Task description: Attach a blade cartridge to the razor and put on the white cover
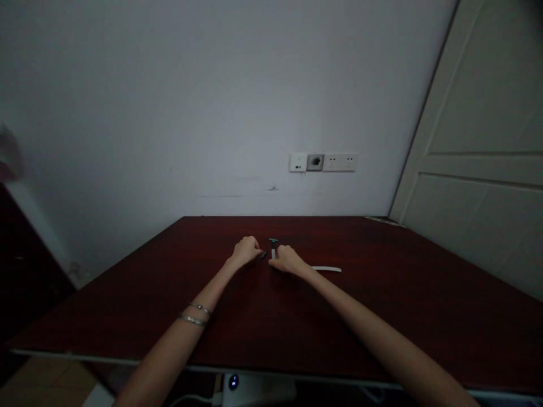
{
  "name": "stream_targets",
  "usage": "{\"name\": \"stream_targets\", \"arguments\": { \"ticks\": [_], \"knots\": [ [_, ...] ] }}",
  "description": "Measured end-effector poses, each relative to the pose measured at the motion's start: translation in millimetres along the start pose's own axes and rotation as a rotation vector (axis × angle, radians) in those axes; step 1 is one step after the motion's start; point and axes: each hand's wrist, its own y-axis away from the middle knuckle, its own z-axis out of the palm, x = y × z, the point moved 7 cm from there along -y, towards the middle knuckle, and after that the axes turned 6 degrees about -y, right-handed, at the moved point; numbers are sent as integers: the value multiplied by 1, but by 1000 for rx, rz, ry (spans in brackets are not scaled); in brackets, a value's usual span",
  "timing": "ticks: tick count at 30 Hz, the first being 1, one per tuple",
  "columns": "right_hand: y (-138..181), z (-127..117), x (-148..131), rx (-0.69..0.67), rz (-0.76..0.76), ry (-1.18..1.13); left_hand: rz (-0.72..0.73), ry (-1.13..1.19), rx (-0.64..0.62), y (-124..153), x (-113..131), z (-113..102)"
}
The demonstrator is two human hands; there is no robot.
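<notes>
Over the middle of the dark red table [139, 299], my right hand [289, 259] is closed around a razor [273, 253]. Its pale handle points away from me, with the dark green head at the far end. To the left, my left hand [246, 250] pinches a small dark piece [263, 255], perhaps a razor head or cap; it is too small to tell. A gap separates this piece from the razor handle. Behind my right wrist lies a slim, curved white strip [328, 269], partly hidden by the forearm.
A white wall [212, 102] with a row of sockets [339, 163] rises behind the table. At the right stands a pale panelled door [479, 169]. Under the front edge is a white device [258, 390] with a lit display and cable.
</notes>
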Motion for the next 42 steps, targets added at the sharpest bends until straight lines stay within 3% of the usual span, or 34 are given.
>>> {"name": "stream_targets", "arguments": {
  "ticks": [11,27,33,37,42],
  "knots": [
    [6,2,-14,-41,-3,119,72,-221,-39,19,5,16],
    [17,3,-21,-31,2,155,107,-156,-17,12,2,20],
    [16,6,-22,-26,-32,147,202,-131,47,7,-1,7],
    [16,5,-20,3,-48,111,335,-115,156,7,4,-7],
    [4,-26,-1,72,-33,-9,537,-98,262,9,22,-21]
  ]
}}
